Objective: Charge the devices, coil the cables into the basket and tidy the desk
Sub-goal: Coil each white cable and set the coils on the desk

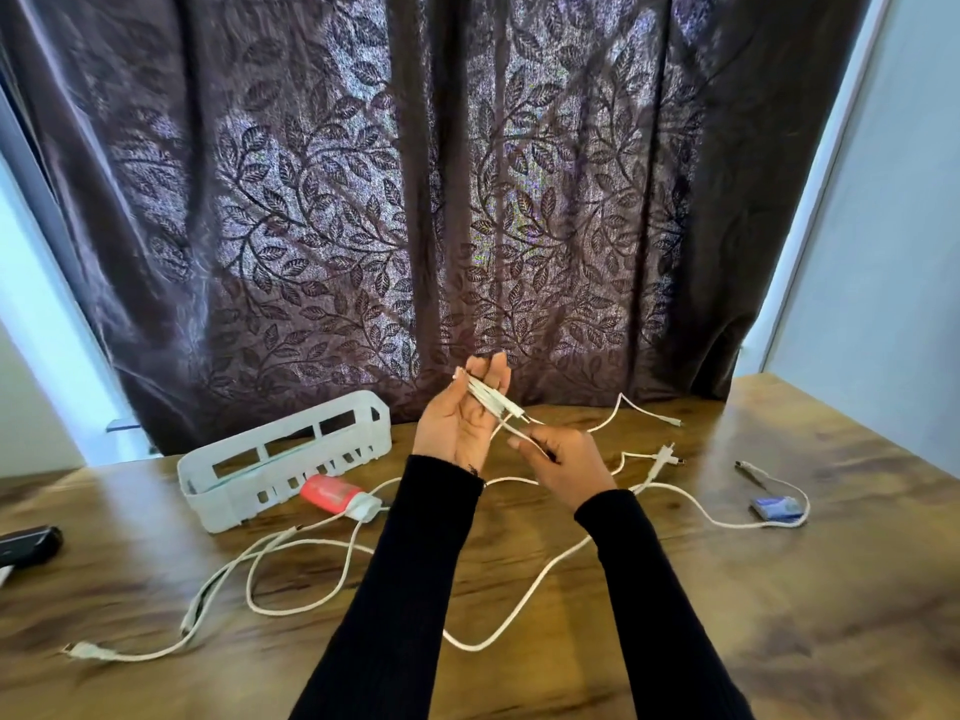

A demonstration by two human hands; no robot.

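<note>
**White cable being gathered over the desk**

Several folded lengths of a white cable (491,400) are being held across the raised left hand (460,418), with the palm turned up, the thumb laid over the strands and the fingers nearly straight. A strand of the same cable is being pinched by the curled fingers of the right hand (566,462), just beside the left. The white basket (280,462) is lying near the desk's (831,589) back-left edge. Other white cables (291,569) are trailing loose across the desk's middle.
</note>
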